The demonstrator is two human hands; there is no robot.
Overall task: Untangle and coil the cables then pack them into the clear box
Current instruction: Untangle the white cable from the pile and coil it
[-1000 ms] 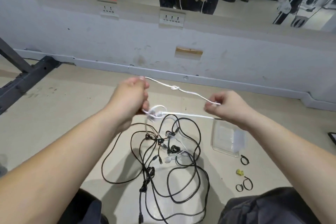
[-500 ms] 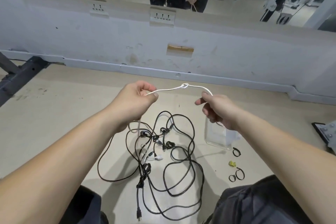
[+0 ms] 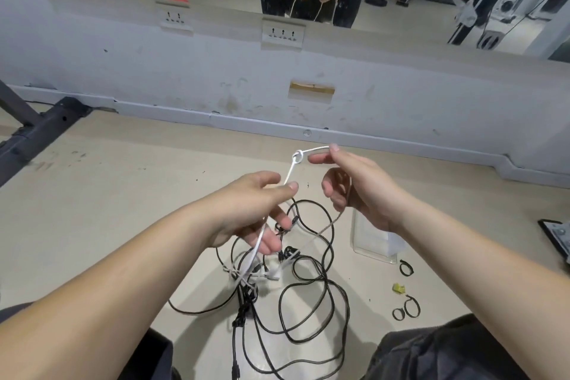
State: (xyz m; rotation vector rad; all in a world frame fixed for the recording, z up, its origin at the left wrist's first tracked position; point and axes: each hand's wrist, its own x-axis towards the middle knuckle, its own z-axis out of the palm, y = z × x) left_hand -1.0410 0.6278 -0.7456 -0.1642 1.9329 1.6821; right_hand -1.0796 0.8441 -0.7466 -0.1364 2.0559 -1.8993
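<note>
step: undo knot (image 3: 297,158) in white cable (image 3: 290,173) | left hand (image 3: 256,203) pinches it at knot's 7 o'clock; right hand (image 3: 354,191) hooks it over curled index, 3 o'clock | tip: slacken; feed end back through; pulling likely tightens | black cables (image 3: 308,287) on floor; clear box (image 3: 370,244) at their 3 o'clock

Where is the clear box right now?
In the head view, the clear box lies on the floor right of the black cable tangle, partly behind the right hand.
</note>
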